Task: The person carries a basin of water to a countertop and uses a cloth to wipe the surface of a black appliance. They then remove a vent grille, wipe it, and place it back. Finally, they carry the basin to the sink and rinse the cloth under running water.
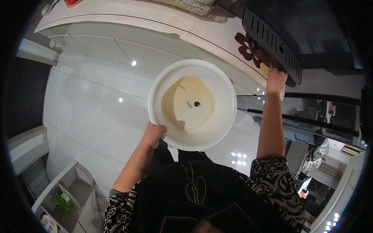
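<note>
My left hand (156,134) grips the rim of a round white plastic basin (228,116) at its lower left, and the basin is held over the tiled floor. Shallow yellowish water (186,113) lies in it, with a small dark bit (197,104) near the middle. My right hand (276,76) reaches out to the counter's end, beside a slotted dark panel (272,43). Something yellow (264,68) shows next to its fingers; whether the hand holds it is unclear, as the fingers are partly hidden.
A pale counter (140,21) curves across the top, with a brown flower-shaped decoration (247,48) on it. A dark glossy cabinet front (317,113) stands at the right. Lower left is a grey shelf unit (84,186) with a green plant (61,201).
</note>
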Motion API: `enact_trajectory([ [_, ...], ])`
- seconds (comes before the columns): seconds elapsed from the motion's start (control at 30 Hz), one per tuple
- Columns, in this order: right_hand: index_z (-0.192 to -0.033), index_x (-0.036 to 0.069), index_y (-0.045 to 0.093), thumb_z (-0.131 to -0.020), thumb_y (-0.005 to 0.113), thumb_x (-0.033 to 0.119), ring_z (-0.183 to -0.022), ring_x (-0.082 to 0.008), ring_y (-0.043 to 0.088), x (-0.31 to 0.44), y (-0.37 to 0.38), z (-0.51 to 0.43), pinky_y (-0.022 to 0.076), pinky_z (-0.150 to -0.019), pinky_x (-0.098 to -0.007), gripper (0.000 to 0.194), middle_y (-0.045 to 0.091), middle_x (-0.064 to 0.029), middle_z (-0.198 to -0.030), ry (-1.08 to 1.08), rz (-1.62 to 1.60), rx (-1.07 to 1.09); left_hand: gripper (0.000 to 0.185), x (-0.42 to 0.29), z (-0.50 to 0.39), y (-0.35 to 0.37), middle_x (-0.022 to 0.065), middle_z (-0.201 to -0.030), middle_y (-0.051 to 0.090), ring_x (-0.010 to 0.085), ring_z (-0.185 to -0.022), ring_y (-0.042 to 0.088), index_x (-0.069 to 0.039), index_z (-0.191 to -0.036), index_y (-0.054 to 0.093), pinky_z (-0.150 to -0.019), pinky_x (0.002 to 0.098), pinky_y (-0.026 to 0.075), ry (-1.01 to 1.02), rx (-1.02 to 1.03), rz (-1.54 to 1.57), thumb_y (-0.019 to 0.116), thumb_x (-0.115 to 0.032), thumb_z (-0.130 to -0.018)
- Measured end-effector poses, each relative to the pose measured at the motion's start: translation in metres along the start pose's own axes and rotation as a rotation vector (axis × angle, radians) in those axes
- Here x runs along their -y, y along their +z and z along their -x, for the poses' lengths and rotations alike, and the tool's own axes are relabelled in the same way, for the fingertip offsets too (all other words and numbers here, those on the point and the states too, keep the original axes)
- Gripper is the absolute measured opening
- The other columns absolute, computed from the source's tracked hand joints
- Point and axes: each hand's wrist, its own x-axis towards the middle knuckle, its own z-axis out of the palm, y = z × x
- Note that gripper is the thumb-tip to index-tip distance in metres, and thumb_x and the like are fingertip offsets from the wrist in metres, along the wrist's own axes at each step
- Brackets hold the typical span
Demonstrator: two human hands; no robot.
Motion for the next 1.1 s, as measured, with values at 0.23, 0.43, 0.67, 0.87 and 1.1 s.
enact_trajectory([
  [0.23,-0.136,0.006,0.04,-0.092,0.047,0.029,-0.129,-0.0324,0.034,0.016,0.064,-0.045,0.0257,-0.108,-0.0417,0.05,0.035,-0.0142,-0.143,0.002,-0.328,0.101,0.043,0.003,-0.001,-0.004,0.0088,-0.084,0.057,0.0199,-0.068,0.055,0.002,-0.108,0.053,-0.054,0.0314,0.044,-0.046,-0.006,-0.022,0.057,0.002,-0.065],
  [0.43,-0.134,0.007,0.042,-0.091,0.044,0.033,-0.13,-0.0367,0.034,0.132,0.063,-0.048,0.0289,-0.106,-0.0418,0.051,0.037,-0.0189,-0.141,0.09,-0.117,0.203,0.048,0.003,0.0,-0.001,0.0109,-0.09,0.058,0.0233,-0.074,0.058,0.004,-0.112,0.051,-0.059,0.0339,0.047,0.004,-0.01,0.021,0.056,0.005,-0.065],
  [0.67,-0.128,0.004,0.045,-0.086,0.055,0.009,-0.118,-0.0352,0.046,0.203,0.08,-0.078,0.0354,-0.101,-0.0402,0.044,0.049,-0.0191,-0.128,0.05,-0.433,0.267,0.041,-0.006,0.008,-0.003,0.0116,-0.087,0.06,0.0239,-0.072,0.058,0.004,-0.105,0.055,-0.057,0.0338,0.045,-0.036,-0.07,-0.046,0.058,0.003,-0.065],
  [0.87,-0.116,0.002,0.052,-0.075,0.064,0.001,-0.107,-0.0304,0.052,0.211,0.094,-0.093,0.0431,-0.089,-0.0365,0.042,0.054,-0.0169,-0.112,0.291,-1.093,0.2,0.036,-0.005,0.012,-0.011,0.0085,-0.078,0.056,0.0196,-0.059,0.053,0.003,-0.101,0.054,-0.048,0.0316,0.04,0.045,-0.087,0.041,0.058,0.002,-0.065],
  [1.1,-0.111,0.002,0.054,-0.073,0.057,-0.007,-0.105,-0.0326,0.053,0.211,0.053,-0.064,0.0417,-0.092,-0.035,0.039,0.057,-0.0167,-0.111,-0.13,-0.653,0.319,0.041,-0.009,0.011,-0.016,0.0091,-0.081,0.056,0.0193,-0.061,0.053,0.003,-0.105,0.052,-0.045,0.0305,0.039,0.078,-0.097,0.047,0.057,0.003,-0.064],
])
